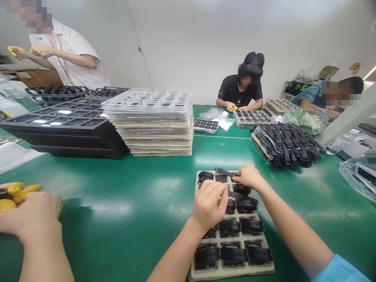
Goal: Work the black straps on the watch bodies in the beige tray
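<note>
The left hand point(209, 204) is curling over the tray point(232, 270), hiding whatever its fingers are pinching. The right hand point(249, 176) is closing on a black strap point(225, 172) at the tray's far edge. The moulded pulp tray is sitting on the glossy green bench point(132, 196), holding black watches point(232, 253).

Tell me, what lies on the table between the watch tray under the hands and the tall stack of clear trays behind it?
In the head view, only bare green table lies between the watch tray and the stack of clear trays.
</note>
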Tool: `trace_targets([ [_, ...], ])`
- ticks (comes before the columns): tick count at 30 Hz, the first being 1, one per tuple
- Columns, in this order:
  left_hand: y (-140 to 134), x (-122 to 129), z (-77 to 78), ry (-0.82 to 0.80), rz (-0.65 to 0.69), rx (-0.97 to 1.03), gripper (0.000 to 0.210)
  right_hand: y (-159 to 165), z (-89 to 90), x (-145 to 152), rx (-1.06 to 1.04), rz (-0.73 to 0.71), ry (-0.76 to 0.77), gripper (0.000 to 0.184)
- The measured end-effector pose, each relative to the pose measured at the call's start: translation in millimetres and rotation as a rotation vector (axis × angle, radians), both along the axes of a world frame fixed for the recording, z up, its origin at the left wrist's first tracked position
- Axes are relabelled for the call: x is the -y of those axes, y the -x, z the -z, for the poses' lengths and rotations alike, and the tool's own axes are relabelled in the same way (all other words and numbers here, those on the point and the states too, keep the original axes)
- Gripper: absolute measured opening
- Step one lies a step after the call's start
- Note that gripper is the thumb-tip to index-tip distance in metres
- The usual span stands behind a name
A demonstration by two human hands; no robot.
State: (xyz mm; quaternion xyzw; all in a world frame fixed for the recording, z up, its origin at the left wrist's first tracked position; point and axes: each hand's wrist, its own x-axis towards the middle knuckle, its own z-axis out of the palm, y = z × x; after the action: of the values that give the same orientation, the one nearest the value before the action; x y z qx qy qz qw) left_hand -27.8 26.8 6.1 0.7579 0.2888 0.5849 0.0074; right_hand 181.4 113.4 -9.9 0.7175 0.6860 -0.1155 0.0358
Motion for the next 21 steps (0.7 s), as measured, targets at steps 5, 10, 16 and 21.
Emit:
trace_targets([
  [5, 0, -1, -0.1, -0.006, -0.008, -0.008, 0.018, -7, 1.9, 2, -0.088, -0.002, -0.072, 0.024],
  [10, 12, -5, -3.8, 0.006, -0.061, 0.069, 0.016, -21, -19.6, 26, -0.214, -0.097, -0.476, 0.004],
  [16, 23, -13, -8.3, 0.781, 0.182, 0.532, 0.032, -26, -62.4, 74, -0.571, -0.489, -0.895, 0.017],
  [21, 1, 1, -7.2, 1.287, 0.893, 0.531, 0.054, 1, -62.6, 96, -0.900, -0.846, -0.899, 0.027],
])
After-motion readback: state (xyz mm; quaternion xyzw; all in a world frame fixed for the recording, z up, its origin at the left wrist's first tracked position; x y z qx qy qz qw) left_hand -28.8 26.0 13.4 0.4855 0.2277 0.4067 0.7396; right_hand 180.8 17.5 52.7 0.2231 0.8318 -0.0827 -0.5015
